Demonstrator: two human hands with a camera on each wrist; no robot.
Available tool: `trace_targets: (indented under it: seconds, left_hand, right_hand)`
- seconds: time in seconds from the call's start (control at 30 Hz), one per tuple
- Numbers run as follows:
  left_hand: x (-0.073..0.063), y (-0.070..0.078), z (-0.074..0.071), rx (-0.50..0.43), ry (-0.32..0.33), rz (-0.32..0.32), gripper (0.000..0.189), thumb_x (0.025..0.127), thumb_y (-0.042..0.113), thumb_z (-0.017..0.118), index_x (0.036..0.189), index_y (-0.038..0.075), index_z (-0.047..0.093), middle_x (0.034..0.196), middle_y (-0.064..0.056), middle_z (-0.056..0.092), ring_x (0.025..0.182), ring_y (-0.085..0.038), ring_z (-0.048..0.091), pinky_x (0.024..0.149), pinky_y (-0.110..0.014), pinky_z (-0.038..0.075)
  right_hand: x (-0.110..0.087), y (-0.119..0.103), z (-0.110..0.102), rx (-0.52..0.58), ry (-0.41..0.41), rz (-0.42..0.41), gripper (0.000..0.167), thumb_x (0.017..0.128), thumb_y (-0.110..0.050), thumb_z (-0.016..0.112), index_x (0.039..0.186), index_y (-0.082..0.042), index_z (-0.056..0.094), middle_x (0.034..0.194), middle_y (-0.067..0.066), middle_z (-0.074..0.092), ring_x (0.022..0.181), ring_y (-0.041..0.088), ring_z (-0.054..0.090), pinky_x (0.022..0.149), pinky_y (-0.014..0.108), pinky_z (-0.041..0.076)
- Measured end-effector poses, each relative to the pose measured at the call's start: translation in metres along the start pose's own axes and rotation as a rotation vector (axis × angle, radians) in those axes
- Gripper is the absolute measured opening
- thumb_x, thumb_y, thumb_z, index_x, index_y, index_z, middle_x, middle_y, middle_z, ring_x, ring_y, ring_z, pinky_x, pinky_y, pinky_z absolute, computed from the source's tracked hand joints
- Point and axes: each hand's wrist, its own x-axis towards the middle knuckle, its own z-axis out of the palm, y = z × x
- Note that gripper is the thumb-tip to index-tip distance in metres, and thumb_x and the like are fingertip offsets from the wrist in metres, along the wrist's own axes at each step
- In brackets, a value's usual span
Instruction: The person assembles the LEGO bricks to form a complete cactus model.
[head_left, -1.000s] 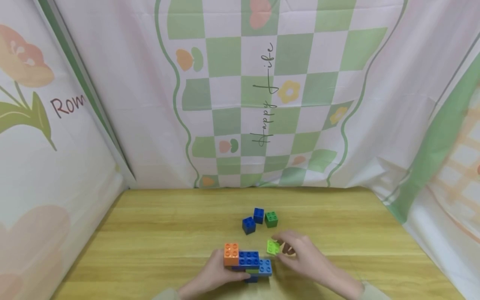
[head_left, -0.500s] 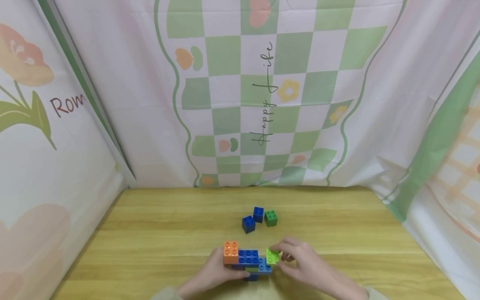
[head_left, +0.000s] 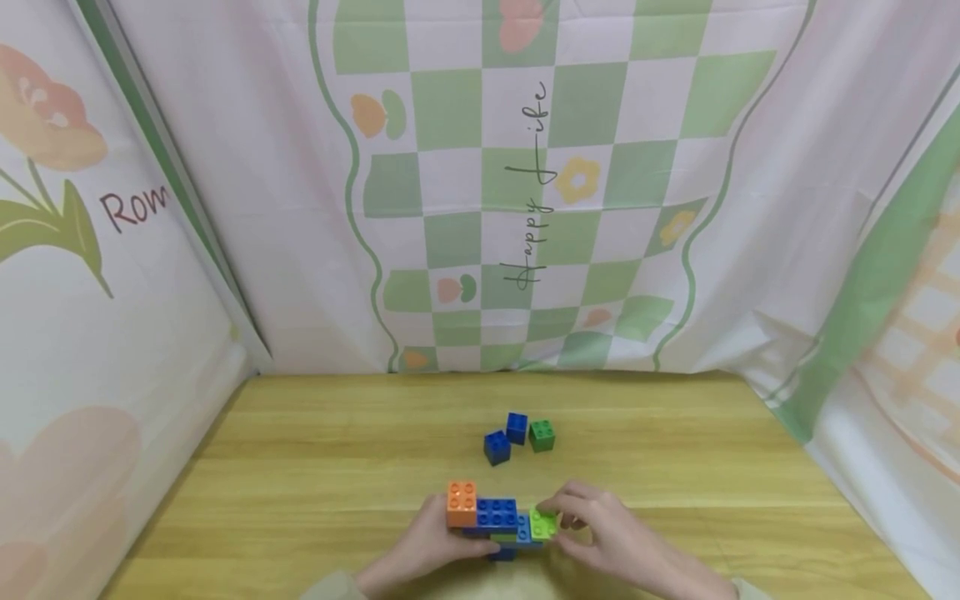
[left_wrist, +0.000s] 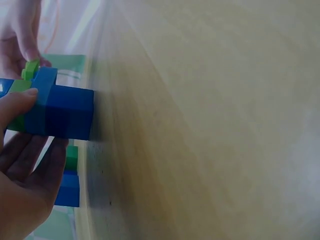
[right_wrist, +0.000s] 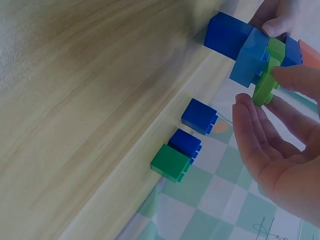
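My left hand (head_left: 429, 543) grips a stack of building blocks from the left, thumb across its near side. On the stack an orange block (head_left: 462, 505) sits at the left end of a long dark blue block (head_left: 497, 515), and a lighter blue block (head_left: 522, 530) juts out to the right below. My right hand (head_left: 606, 533) pinches a thin lime green block (head_left: 543, 523) between thumb and fingers, over the lighter blue block's right end. In the right wrist view the lime block (right_wrist: 266, 85) is right at the lighter blue block's studs, slightly tilted, some studs still showing.
Behind the stack, two small dark blue blocks (head_left: 497, 447) and a green block (head_left: 542, 435) stand close together on the wooden table (head_left: 337, 450). A patterned curtain (head_left: 517, 208) hangs along the table's far edge, with more cloth at both sides.
The right hand has brought the lime green block from behind and right of the stack toward me, onto the lighter blue block's right end. The left hand and stack have stayed nearly still.
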Motion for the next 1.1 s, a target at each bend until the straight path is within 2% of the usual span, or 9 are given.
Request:
trace_targets:
  seconds: [0.27,0.47,0.77,1.0,1.1]
  left_hand:
    - [-0.0005,0.0024,0.0016,-0.036,-0.003,-0.018,0.045,0.077,0.021,0.085,0.119,0.017,0.069,0.114,-0.001,0.075,0.101,-0.005,0.071,0.09,-0.017,0.055]
    - [-0.0007,0.0027,0.0043,-0.05,0.026,-0.011,0.046,0.075,0.022,0.086,0.118,0.015,0.07,0.112,-0.003,0.075,0.098,-0.005,0.071,0.09,-0.016,0.055]
    - [-0.0001,0.0021,0.0029,-0.05,0.052,-0.058,0.044,0.074,0.022,0.087,0.113,0.014,0.071,0.107,-0.004,0.077,0.094,-0.006,0.072,0.085,-0.017,0.057]
    - [-0.0003,0.003,0.003,-0.041,0.05,-0.053,0.044,0.074,0.021,0.087,0.114,0.012,0.07,0.107,-0.005,0.076,0.094,-0.006,0.072,0.085,-0.017,0.057]
    - [-0.0003,0.003,0.0031,-0.038,0.047,-0.049,0.044,0.075,0.021,0.087,0.114,0.012,0.07,0.108,-0.005,0.076,0.095,-0.006,0.072,0.085,-0.017,0.057]
  right_hand:
    - [0.0022,0.0012,0.0007,0.049,-0.025,-0.004,0.031,0.083,-0.009,0.075,0.114,-0.007,0.068,0.103,0.007,0.071,0.086,0.001,0.066,0.069,0.018,0.059]
    - [0.0031,0.0019,-0.0006,0.082,-0.053,0.008,0.032,0.085,-0.01,0.075,0.116,-0.008,0.068,0.104,0.006,0.071,0.088,0.001,0.066,0.071,0.017,0.059]
    - [0.0017,0.0033,-0.0006,0.082,-0.037,0.02,0.032,0.083,-0.008,0.076,0.114,-0.007,0.069,0.104,0.007,0.071,0.087,0.0,0.066,0.07,0.018,0.06]
    - [0.0038,0.0058,0.0019,0.074,-0.005,-0.049,0.033,0.081,-0.003,0.075,0.113,-0.004,0.069,0.101,0.009,0.072,0.084,0.001,0.067,0.069,0.015,0.059]
    - [0.0042,0.0068,0.0025,0.085,-0.006,-0.054,0.033,0.08,-0.002,0.075,0.112,-0.004,0.068,0.101,0.009,0.072,0.084,0.0,0.066,0.069,0.015,0.059]
